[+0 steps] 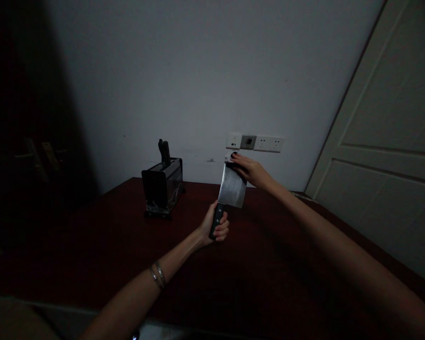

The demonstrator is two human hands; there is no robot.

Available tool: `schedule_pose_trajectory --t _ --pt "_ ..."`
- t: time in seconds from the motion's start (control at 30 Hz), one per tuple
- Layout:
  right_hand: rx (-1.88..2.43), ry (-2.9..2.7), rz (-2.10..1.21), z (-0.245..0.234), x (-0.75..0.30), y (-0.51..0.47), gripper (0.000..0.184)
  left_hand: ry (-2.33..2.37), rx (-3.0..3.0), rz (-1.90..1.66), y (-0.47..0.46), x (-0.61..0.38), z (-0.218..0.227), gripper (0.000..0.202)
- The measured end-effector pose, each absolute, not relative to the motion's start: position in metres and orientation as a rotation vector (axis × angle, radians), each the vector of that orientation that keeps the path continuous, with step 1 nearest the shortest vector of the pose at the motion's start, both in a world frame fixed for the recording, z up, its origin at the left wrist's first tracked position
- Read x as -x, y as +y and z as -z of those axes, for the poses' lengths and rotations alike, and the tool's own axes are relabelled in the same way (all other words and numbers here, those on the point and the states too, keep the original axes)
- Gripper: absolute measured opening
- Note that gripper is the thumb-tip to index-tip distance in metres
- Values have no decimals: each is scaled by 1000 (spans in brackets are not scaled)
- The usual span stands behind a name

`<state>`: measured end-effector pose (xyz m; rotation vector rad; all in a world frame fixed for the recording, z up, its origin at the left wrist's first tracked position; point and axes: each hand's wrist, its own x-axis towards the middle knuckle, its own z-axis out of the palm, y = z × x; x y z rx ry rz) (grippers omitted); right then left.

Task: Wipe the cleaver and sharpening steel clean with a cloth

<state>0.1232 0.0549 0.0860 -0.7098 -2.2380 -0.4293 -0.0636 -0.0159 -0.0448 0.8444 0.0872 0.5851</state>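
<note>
A cleaver (233,186) with a broad grey metal blade and a black riveted handle is held up over the table, its blade pointing away from me. The fingers of my left hand (216,224) are wrapped round the handle. At the far end of the blade, my right hand (253,171) is closed on a small black and pale object (231,156) that sits against the blade's tip. Fingers and dim light hide most of that object, so its kind is unclear.
A knife block (163,186) with black handles sticking up stands at the back left of the dark red table (102,236). Behind are a pale wall with a row of sockets (255,142) and, on the right, a white panelled door (386,141).
</note>
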Motion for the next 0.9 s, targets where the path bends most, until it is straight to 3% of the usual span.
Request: schedule_pose_trajectory --t 0.27,0.53,0.77,0.9 --pt "515 -2509 367 -46 -89 3 39 108 -841 -626 -16 64 44 60" --pt "698 -2258 388 -86 -118 37 39 114 -860 -534 -21 60 48 61" --pt "602 -2420 306 -27 -93 -9 44 105 -808 -631 -17 62 52 57" --pt "594 -2446 289 -28 -105 -4 43 104 -818 -624 -16 63 52 57"
